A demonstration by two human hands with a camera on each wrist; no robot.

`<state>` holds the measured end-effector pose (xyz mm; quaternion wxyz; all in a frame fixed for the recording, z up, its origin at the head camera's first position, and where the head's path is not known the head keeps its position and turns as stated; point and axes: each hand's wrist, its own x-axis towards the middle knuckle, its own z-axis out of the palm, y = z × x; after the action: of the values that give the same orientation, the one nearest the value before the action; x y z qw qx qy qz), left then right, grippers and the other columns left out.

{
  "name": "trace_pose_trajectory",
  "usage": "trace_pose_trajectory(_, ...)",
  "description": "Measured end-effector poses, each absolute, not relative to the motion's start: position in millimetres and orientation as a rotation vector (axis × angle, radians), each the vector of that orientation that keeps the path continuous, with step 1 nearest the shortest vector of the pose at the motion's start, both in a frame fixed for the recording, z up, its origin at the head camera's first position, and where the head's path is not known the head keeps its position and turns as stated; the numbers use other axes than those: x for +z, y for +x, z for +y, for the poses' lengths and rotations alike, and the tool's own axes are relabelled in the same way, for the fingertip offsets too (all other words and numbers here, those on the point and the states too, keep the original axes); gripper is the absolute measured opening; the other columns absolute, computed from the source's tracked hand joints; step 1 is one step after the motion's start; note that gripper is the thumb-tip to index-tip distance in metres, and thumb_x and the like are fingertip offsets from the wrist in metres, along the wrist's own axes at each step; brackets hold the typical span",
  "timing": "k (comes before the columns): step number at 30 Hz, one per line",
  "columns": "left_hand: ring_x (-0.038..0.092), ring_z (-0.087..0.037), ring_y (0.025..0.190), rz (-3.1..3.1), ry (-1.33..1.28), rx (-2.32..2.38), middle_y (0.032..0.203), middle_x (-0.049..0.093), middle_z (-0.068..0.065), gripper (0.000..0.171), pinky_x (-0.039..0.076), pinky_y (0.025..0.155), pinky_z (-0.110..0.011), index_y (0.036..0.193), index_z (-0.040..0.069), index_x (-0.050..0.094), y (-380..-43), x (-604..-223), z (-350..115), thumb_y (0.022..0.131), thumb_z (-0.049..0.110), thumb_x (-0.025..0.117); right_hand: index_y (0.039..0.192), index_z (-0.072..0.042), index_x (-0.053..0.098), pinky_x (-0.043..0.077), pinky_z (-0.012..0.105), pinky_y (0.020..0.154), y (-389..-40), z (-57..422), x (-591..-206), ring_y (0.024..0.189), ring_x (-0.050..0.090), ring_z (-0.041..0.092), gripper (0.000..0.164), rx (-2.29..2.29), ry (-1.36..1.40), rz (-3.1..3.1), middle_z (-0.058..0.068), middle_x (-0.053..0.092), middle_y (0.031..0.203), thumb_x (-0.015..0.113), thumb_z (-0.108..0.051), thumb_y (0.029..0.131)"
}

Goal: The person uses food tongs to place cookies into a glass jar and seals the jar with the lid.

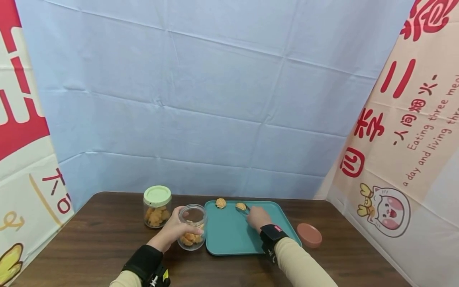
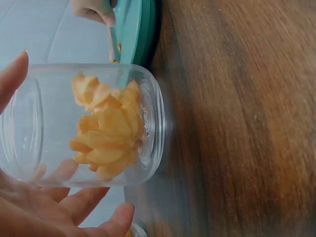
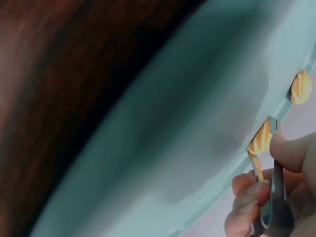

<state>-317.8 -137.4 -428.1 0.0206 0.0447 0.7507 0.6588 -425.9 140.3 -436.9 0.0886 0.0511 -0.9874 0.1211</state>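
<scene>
My left hand holds a clear lidless jar, thumb on one side and fingers on the other. Piped cookies lie heaped at the jar's bottom. Over the far part of the teal tray, my right hand grips small metal tongs. Between the tong tips is a swirled cookie, low at the tray surface. Another swirled cookie sits by the tray's far left corner, to the left of the tongs.
A second jar with a pale green lid stands at the back left, cookies inside. Right of the tray lies a round pinkish-brown lid. Blue cloth hangs behind the dark wooden table, with printed cloths at both sides.
</scene>
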Motion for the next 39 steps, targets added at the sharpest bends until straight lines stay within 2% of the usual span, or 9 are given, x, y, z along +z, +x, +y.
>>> trace_pose_trajectory(7,0.044,-0.047,0.124,2.312,0.144,2.064,0.145,0.028,-0.034,0.099,0.042,0.096,-0.055,0.149,-0.003,0.013,-318,-431,-140,0.078,0.014,0.08,0.068,-0.007,0.056,0.028,0.028,0.047,-424,141,-439,0.052,0.038,0.016,0.028,0.404,0.18,-2.928,0.001,0.039,0.059,0.062,-0.012,0.094)
trace_pose_trajectory(15,0.046,-0.045,0.122,2.3,0.163,2.095,0.144,0.029,-0.034,0.099,0.044,0.096,-0.054,0.149,-0.003,0.014,-318,-434,-135,0.078,0.013,0.08,0.062,-0.009,0.055,0.028,0.028,0.046,-413,155,-438,0.049,0.036,0.014,0.036,0.472,0.172,-2.928,-0.002,0.034,0.056,0.06,-0.017,0.097)
trace_pose_trajectory(19,0.052,-0.041,0.117,2.285,0.193,2.133,0.143,0.029,-0.033,0.098,0.046,0.093,-0.052,0.15,-0.003,0.013,-317,-436,-135,0.079,0.011,0.079,0.066,-0.008,0.056,0.028,0.027,0.047,-408,161,-433,0.05,0.034,0.014,0.034,0.587,0.172,-2.907,-0.002,0.033,0.057,0.059,-0.018,0.098)
trace_pose_trajectory(24,0.052,-0.039,0.116,2.299,0.224,2.144,0.143,0.029,-0.032,0.098,0.047,0.091,-0.052,0.15,-0.003,0.012,-317,-439,-136,0.08,0.012,0.079,0.071,-0.005,0.06,0.027,0.026,0.048,-397,162,-422,0.051,0.032,0.013,0.029,0.684,0.187,-2.875,-0.001,0.031,0.058,0.06,-0.018,0.098)
trace_pose_trajectory(29,0.057,-0.034,0.111,2.35,0.231,2.121,0.141,0.033,-0.029,0.094,0.05,0.088,-0.048,0.149,-0.002,0.017,-318,-442,-137,0.081,0.015,0.08,0.082,-0.003,0.065,0.026,0.025,0.048,-380,162,-412,0.05,0.029,0.012,0.023,0.677,0.298,-2.858,-0.002,0.03,0.057,0.059,-0.018,0.098)
trace_pose_trajectory(32,0.057,-0.032,0.11,2.396,0.222,2.096,0.14,0.036,-0.027,0.094,0.05,0.087,-0.047,0.149,-0.001,0.019,-317,-442,-138,0.08,0.018,0.081,0.098,0.001,0.07,0.026,0.025,0.046,-371,161,-406,0.048,0.028,0.012,0.022,0.691,0.383,-2.835,-0.001,0.033,0.056,0.058,-0.017,0.099)
trace_pose_trajectory(36,0.057,-0.032,0.111,2.402,0.217,2.088,0.14,0.036,-0.027,0.095,0.049,0.089,-0.047,0.149,0.0,0.019,-317,-443,-138,0.08,0.02,0.081,0.12,0.004,0.066,0.029,0.025,0.047,-360,158,-397,0.048,0.03,0.011,0.031,0.711,0.438,-2.833,0.001,0.042,0.058,0.057,-0.018,0.099)
trace_pose_trajectory(39,0.057,-0.033,0.11,2.394,0.215,2.09,0.14,0.035,-0.027,0.095,0.049,0.088,-0.048,0.149,-0.001,0.018,-318,-444,-137,0.081,0.02,0.08,0.126,0.004,0.062,0.029,0.026,0.048,-352,154,-389,0.049,0.029,0.011,0.036,0.716,0.453,-2.843,0.003,0.046,0.06,0.057,-0.019,0.1)
